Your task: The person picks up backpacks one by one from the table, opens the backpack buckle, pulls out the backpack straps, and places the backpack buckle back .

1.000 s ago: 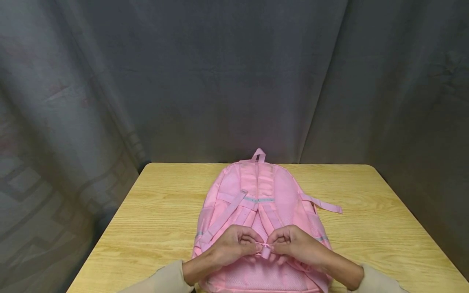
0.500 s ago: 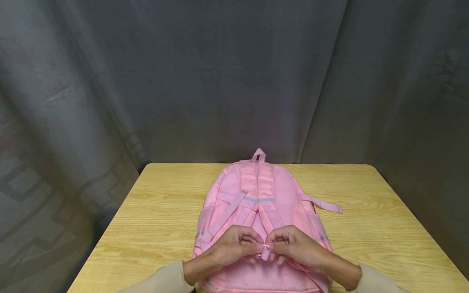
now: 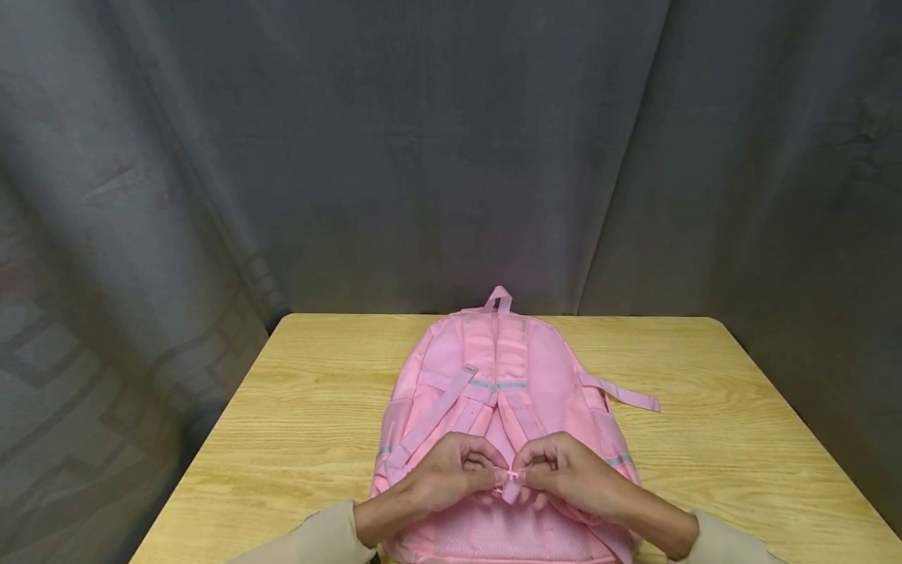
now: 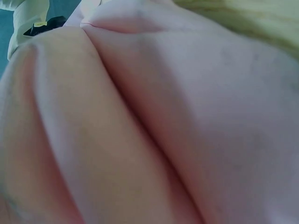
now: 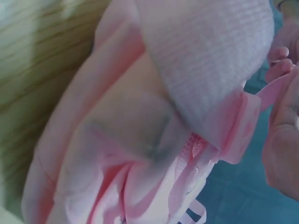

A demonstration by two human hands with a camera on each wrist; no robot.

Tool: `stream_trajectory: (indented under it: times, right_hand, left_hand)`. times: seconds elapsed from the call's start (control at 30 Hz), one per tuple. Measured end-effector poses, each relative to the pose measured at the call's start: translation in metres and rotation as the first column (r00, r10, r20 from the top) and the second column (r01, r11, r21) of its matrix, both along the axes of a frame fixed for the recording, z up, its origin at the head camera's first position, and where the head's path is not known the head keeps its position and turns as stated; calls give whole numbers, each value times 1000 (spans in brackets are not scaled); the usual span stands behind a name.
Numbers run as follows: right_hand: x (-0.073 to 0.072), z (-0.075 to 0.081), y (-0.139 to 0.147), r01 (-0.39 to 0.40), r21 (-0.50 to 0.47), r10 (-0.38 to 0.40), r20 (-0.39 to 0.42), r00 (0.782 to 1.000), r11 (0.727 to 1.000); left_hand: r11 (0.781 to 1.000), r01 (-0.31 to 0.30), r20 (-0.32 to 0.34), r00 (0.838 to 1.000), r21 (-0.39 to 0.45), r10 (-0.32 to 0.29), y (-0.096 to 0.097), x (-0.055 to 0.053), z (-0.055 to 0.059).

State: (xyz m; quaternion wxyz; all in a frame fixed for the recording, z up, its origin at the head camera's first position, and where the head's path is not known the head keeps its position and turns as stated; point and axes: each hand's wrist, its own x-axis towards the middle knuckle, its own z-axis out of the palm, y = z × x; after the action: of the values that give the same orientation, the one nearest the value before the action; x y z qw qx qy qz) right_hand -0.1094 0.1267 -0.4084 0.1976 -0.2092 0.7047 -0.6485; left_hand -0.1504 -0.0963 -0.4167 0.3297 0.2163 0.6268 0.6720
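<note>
A pink backpack [image 3: 546, 376] lies on the table with its shoulder straps facing up. Over its lower middle, both hands meet at a thin pink strap piece [image 3: 511, 491] with a short end hanging down; whether it has a buckle is too small to tell. My left hand [image 3: 454, 470] pinches it from the left between thumb and fingers. From the right, my right hand [image 3: 571, 474] pinches it in the same way. The right wrist view has a pink strap [image 5: 273, 91] running to the fingers. Only blurred pink fabric [image 4: 140, 116] fills most of the left wrist view.
The wooden table [image 3: 303, 407] extends to both sides of the backpack. One loose webbing strap [image 3: 627, 395] sticks out to the right, and another webbing strap [image 3: 433, 415] lies across the left side. A grey curtain [image 3: 437, 157] hangs behind the table.
The fingertips have drawn very slightly closer together at the strap piece, and its hanging end has tilted a little. The backpack has stayed in place.
</note>
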Motion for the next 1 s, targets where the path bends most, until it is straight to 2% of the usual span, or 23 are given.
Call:
stream_trajectory:
  times: [0.13,0.33,0.47,0.73,1.0]
  right_hand:
    - [0,1,0,12,18,-12,10,1000,1000]
    - [1,2,-1,47,1,-47,125,991,999]
    - [1,1,-1,48,-15,-45,159,986,999]
    - [2,0,-2,51,-59,-45,96,994,997]
    - [1,0,-3,55,-6,-55,13,998,998]
  left_hand:
    - [1000,1,5,1000,3,-1,0,0,0]
    - [1000,0,-7,1000,26,0,-1,0,1]
    - [999,6,-12,1000,35,-6,-1,0,1]
    - [999,-45,-47,998,5,46,-1,2,0]
    - [996,-87,-69,994,-24,85,0,3,1]
